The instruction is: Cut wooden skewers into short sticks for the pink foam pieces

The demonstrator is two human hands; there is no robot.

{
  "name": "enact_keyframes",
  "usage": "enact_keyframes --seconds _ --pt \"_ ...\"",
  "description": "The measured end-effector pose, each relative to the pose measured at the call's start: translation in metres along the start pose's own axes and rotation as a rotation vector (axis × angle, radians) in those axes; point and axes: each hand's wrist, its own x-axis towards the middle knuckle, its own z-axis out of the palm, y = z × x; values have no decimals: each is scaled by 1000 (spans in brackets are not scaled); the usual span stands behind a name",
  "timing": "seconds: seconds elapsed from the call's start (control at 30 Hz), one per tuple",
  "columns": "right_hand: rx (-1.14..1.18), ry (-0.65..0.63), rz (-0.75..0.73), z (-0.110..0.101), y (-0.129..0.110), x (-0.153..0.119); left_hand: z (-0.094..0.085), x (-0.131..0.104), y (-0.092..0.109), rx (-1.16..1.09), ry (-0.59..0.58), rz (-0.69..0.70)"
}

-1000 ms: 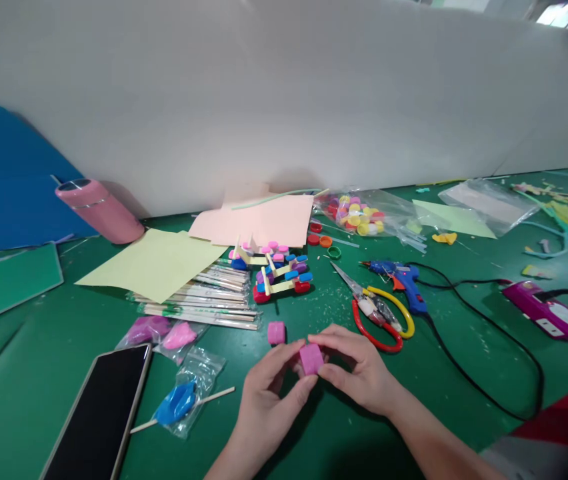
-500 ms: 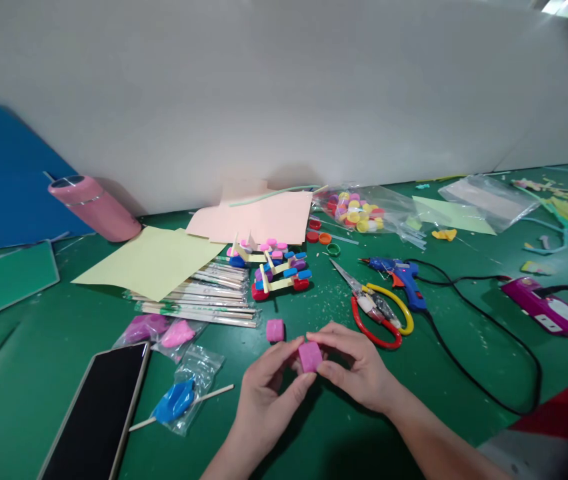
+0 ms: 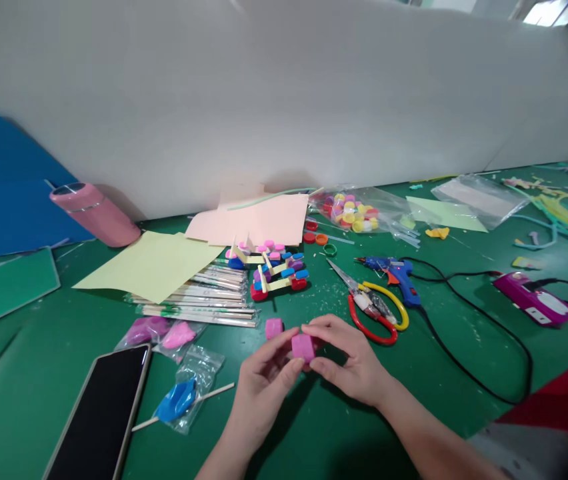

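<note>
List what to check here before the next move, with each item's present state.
1. Pink block held by both left hand and right hand: ok.
2. Second pink block apart from left hand: cannot tell, they nearly meet in view.
3. Scissors apart from right hand: ok.
4. Glue gun cool: cannot tell.
5. Table free of specks: not ok, pale specks beyond the hands.

A plain white wall (image 3: 264,100) runs along the back of a green table (image 3: 14,413); beyond its top edge, upper right, shines bright light (image 3: 551,12).
</note>
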Motion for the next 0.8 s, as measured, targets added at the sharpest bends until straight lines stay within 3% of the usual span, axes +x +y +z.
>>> enact_keyframes --seconds 0.37,0.8 --pt "-60 26 -16 -1 -2 -1 -1 1 6 -64 -93 -80" --pt "-17 17 38 0 0 -2 -1 -1 6 34 -77 -44"
